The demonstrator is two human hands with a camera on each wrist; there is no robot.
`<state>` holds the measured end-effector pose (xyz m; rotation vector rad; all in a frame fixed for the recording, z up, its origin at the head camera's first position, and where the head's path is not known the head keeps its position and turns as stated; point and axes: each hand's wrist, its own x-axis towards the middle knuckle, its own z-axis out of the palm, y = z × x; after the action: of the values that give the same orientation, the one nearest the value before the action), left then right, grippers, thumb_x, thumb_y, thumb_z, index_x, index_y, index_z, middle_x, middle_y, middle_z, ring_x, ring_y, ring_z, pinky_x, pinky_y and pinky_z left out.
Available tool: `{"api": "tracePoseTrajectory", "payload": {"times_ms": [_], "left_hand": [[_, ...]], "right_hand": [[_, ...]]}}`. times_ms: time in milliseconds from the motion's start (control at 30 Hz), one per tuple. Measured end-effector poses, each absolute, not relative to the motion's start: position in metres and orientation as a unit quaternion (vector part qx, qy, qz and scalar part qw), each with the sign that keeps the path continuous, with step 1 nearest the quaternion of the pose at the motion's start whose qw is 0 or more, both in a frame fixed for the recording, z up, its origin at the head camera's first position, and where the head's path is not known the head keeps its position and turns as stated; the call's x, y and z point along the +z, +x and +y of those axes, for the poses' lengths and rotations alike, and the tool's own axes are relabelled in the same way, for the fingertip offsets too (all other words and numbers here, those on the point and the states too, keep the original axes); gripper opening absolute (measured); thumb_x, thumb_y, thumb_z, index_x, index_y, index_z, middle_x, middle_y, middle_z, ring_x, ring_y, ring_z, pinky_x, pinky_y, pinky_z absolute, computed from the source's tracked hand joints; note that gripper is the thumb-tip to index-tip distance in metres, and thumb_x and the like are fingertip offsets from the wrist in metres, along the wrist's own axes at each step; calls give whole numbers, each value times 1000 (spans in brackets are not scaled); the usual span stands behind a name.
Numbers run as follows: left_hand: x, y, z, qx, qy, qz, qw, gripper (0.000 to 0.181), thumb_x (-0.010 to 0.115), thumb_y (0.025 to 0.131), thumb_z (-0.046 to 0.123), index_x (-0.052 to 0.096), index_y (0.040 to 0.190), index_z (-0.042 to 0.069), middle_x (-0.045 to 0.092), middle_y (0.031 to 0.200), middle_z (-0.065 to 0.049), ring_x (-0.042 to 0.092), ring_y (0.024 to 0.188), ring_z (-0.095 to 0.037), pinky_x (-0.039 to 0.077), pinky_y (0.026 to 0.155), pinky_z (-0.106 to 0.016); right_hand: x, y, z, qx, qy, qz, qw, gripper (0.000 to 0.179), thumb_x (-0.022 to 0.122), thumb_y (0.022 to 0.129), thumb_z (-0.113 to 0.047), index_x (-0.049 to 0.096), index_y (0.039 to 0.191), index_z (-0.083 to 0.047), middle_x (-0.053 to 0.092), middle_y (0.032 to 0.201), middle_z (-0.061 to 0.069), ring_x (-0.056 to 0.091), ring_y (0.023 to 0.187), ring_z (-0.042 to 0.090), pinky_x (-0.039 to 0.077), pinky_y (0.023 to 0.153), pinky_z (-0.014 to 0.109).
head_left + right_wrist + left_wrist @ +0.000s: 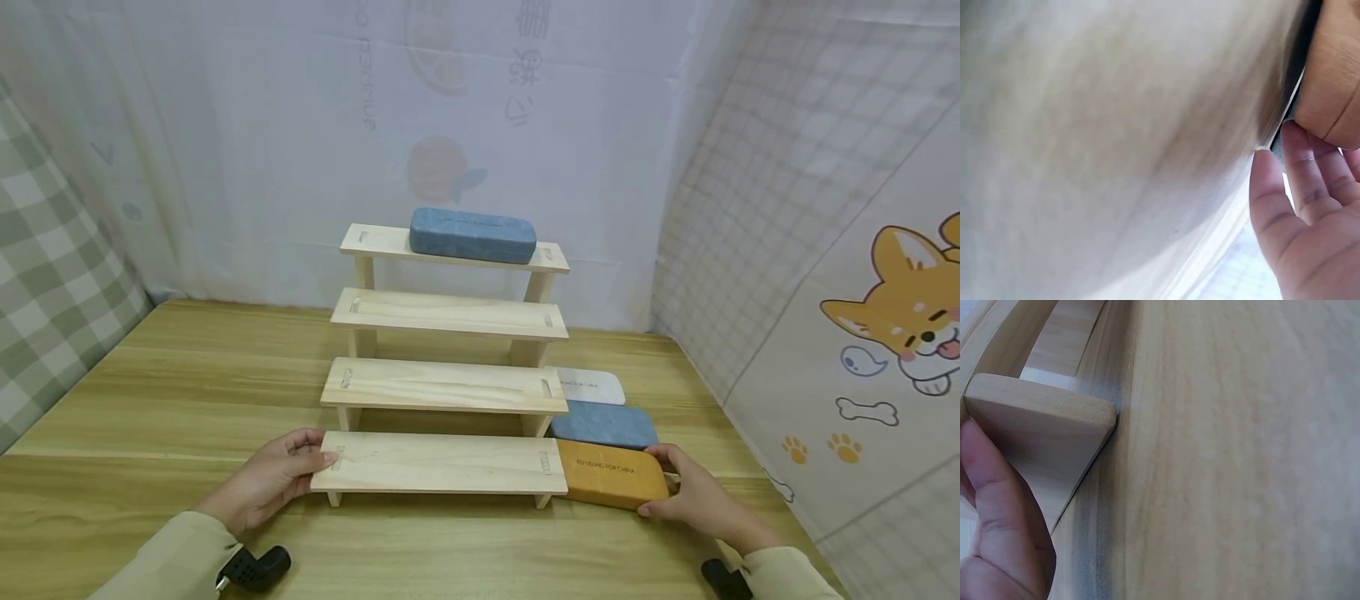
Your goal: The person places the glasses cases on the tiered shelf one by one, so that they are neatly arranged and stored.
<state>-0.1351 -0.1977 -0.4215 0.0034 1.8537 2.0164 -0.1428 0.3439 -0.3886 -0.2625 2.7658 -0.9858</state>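
Observation:
A four-tier stepped wooden stand (450, 379) stands on the table. My left hand (273, 475) grips the left end of its lowest step, thumb on top; in the left wrist view, a finger of the left hand (1007, 519) lies against the step's end beside its leg. At the stand's right, my right hand (693, 492) spans the right end of an orange glasses case (611, 472), thumb at the front corner and fingers at the back one. In the right wrist view the fingertips are right at the orange case (1338, 75). A blue glasses case (472, 236) sits on the top step.
Behind the orange case lie another blue case (606, 425) and a white case (592, 387), partly hidden by the stand. Printed white cloth (247, 167) hangs at the back, with a checked cloth (52, 275) at left and a dog-patterned cloth (795, 350) at right.

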Motion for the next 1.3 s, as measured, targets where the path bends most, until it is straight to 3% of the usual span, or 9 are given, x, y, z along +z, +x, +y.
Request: {"api": "tracePoseTrajectory", "payload": {"times_ms": [367, 667, 833, 1033, 1233, 1300], "left_hand": [[-423, -136, -199, 722, 10, 663, 201, 59, 57, 95, 8, 22, 136, -17, 54, 107, -7, 59, 91, -12, 54, 78, -26], [-422, -135, -198, 719, 3, 667, 196, 61, 57, 95, 8, 20, 138, -17, 55, 109, -7, 60, 91, -12, 55, 78, -27], [-422, -135, -198, 721, 5, 665, 195, 58, 57, 95, 7, 23, 136, -16, 55, 109, -7, 60, 91, -13, 55, 78, -27], [-422, -136, -199, 721, 8, 664, 199, 58, 57, 96, 8, 23, 136, -16, 56, 108, -6, 60, 91, -12, 55, 78, -27], [-423, -136, -199, 719, 8, 665, 201, 59, 57, 96, 8, 22, 136, -16, 56, 108, -6, 60, 92, -12, 55, 79, -26], [-423, -136, -199, 719, 8, 665, 201, 59, 57, 96, 8, 22, 136, -16, 55, 108, -6, 60, 91, -12, 55, 79, -26]], "right_hand": [[-388, -140, 350, -372, -76, 921, 85, 83, 88, 67, -18, 42, 131, 8, 52, 126, 24, 51, 115, 39, 54, 83, 31], [-383, -134, 358, -356, -65, 931, 51, 84, 88, 67, -15, 42, 133, 9, 52, 126, 24, 52, 107, 12, 53, 84, 30], [-375, -130, 363, -352, -54, 933, 53, 86, 87, 69, -16, 38, 135, 9, 50, 128, 24, 52, 109, 11, 52, 83, 23], [-367, -129, 369, -377, -46, 923, 66, 88, 85, 72, -14, 32, 138, 11, 46, 131, 28, 54, 112, 31, 52, 81, 22], [-362, -128, 375, -381, -43, 922, 57, 88, 84, 73, -15, 31, 139, 10, 44, 133, 28, 50, 103, -3, 52, 81, 19], [-360, -128, 376, -391, -47, 918, 53, 86, 83, 75, -13, 30, 139, 10, 43, 132, 28, 48, 99, -8, 52, 80, 19]]}}
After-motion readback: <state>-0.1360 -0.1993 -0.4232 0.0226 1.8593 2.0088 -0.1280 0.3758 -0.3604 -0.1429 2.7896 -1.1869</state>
